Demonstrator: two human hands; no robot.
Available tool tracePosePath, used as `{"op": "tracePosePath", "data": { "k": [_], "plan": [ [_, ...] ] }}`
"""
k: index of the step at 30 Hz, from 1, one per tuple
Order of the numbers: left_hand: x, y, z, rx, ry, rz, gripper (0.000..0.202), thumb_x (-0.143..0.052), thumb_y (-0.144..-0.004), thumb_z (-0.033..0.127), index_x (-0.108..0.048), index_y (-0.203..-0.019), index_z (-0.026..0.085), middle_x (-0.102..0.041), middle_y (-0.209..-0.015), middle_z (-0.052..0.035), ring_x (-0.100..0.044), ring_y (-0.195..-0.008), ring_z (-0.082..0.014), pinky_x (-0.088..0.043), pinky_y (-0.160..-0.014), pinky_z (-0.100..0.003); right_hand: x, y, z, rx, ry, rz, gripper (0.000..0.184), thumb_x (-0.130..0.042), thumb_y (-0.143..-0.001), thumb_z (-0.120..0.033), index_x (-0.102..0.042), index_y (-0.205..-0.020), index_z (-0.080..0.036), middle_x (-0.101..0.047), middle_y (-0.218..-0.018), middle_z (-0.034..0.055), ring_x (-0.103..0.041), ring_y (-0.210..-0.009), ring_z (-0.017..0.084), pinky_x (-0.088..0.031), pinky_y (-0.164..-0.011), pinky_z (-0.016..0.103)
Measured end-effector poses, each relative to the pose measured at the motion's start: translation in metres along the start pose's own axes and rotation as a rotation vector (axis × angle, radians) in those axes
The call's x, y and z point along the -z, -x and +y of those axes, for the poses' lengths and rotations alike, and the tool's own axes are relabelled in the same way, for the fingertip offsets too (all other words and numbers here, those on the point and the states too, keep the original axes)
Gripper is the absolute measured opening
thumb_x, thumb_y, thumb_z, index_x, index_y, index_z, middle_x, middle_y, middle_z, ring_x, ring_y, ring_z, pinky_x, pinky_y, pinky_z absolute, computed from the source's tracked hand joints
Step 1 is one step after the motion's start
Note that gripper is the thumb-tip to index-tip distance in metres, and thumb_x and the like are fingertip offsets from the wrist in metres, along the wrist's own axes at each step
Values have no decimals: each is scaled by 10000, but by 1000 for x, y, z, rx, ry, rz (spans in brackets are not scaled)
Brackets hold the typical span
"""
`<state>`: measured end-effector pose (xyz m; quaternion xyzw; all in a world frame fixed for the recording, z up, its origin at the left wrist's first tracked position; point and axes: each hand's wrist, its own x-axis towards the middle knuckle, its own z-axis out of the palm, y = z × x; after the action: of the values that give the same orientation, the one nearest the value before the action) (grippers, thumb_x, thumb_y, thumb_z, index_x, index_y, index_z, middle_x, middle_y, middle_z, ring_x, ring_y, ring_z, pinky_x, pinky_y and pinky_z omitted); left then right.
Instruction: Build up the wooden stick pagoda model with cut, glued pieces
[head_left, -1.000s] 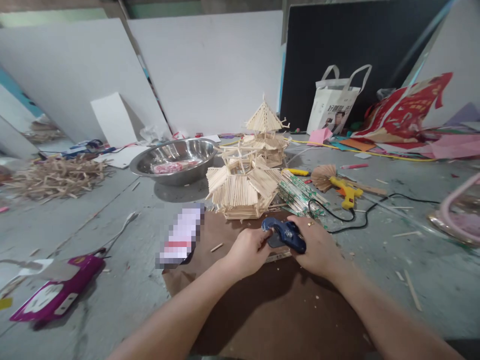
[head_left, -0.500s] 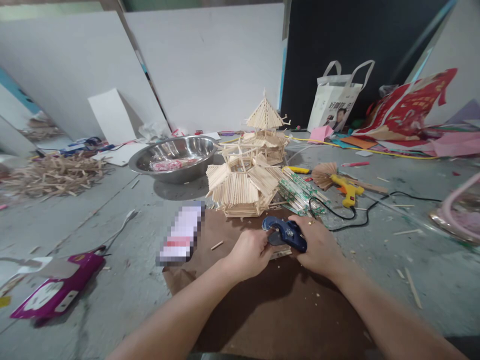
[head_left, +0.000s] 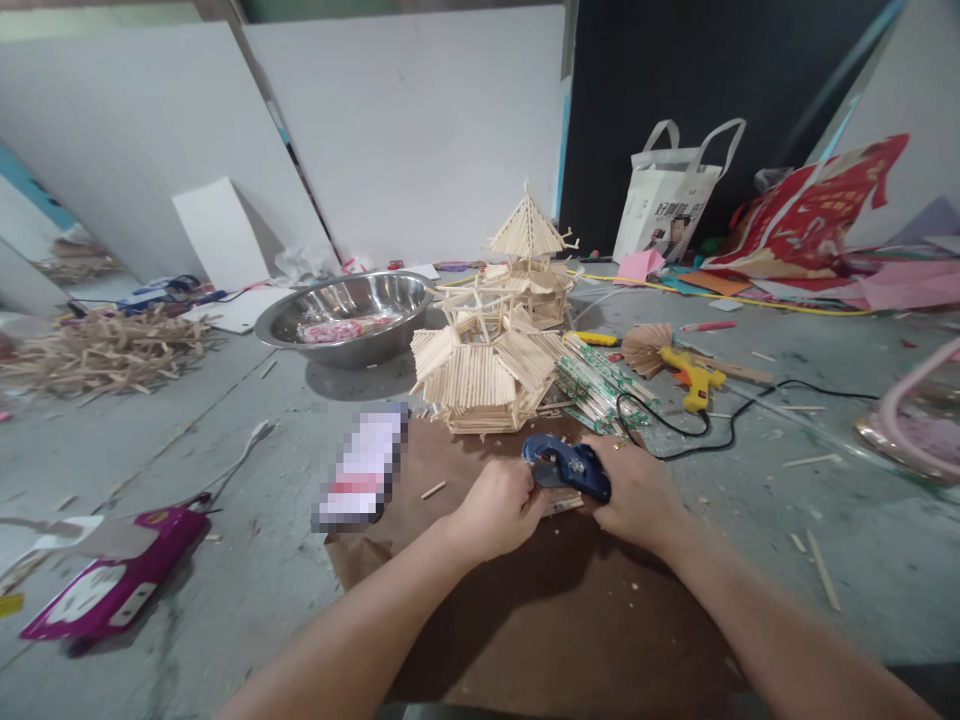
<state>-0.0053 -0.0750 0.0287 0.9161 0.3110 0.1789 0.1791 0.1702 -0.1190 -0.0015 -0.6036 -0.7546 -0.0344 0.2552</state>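
My right hand (head_left: 637,495) is wrapped round a dark blue hand cutter (head_left: 589,468) with a grey metal jaw. At that jaw my left hand (head_left: 499,505) is closed, fingers pinched together; whatever lies between them is hidden. Short pale sticks (head_left: 562,506) lie on the brown paper sheet (head_left: 555,640) just beneath both hands. Beyond them stands a pavilion-like model (head_left: 480,375) built of thin wooden sticks, with a taller, pointed-roof stick model (head_left: 529,230) behind it. A single short stick (head_left: 433,490) rests on the paper left of my left hand.
A blurred-out phone (head_left: 364,465) lies at the left. Behind it sits a steel basin (head_left: 345,345) holding packets. Wrapped sticks (head_left: 604,385) and a yellow glue gun (head_left: 697,380) with a black cord lie right of the models. A purple power strip (head_left: 120,580) occupies the left front.
Everything has shifted very slightly in the picture as the camera moved. Both hands keep their grip, with the cutter in nearly the same position.
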Motion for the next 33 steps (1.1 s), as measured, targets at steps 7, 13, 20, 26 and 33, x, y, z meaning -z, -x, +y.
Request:
{"op": "tracePosePath", "data": {
  "k": [7, 13, 20, 26, 33],
  "plan": [
    [0, 0, 2, 7, 96, 26, 163, -380, -684, 74, -457, -566, 157, -523, -582, -13, -482, -564, -119, -348, -553, -214, -2, 2, -1, -46, 66, 12, 327, -495, -597, -197, -517, -921, -153, -627, -807, 76, -583, -704, 220, -408, -610, 301],
    [-1, -1, 2, 45, 179, 9, 194, -374, -704, 67, -437, -544, 155, -499, -521, 7, -463, -503, -96, -345, -516, -195, -5, 3, -1, -58, 66, 48, 281, -485, -614, -193, -523, -891, -164, -631, -767, 67, -585, -672, 201, -397, -589, 281],
    [-3, -1, 3, 27, 232, -8, 231, -362, -785, 137, -465, -578, 151, -513, -520, 5, -465, -495, -90, -344, -518, -195, -5, 4, -2, -84, 77, 64, 175, -480, -643, -211, -540, -802, -170, -620, -650, 50, -580, -588, 187, -380, -529, 264],
    [-3, -1, 6, 60, 310, -17, 288, -342, -830, 232, -442, -572, 155, -493, -510, 23, -445, -486, -74, -325, -495, -177, -5, -2, 4, -170, 154, 95, 303, -468, -637, -230, -523, -925, -155, -620, -706, 72, -578, -628, 217, -385, -539, 289],
    [-3, -3, 0, 151, 300, 39, 224, -361, -799, 206, -451, -600, 154, -491, -496, 25, -442, -470, -78, -313, -467, -174, -2, -2, 8, -86, 78, 77, 406, -476, -614, -208, -475, -1013, -130, -603, -870, 106, -564, -760, 234, -406, -632, 318]
  ]
}}
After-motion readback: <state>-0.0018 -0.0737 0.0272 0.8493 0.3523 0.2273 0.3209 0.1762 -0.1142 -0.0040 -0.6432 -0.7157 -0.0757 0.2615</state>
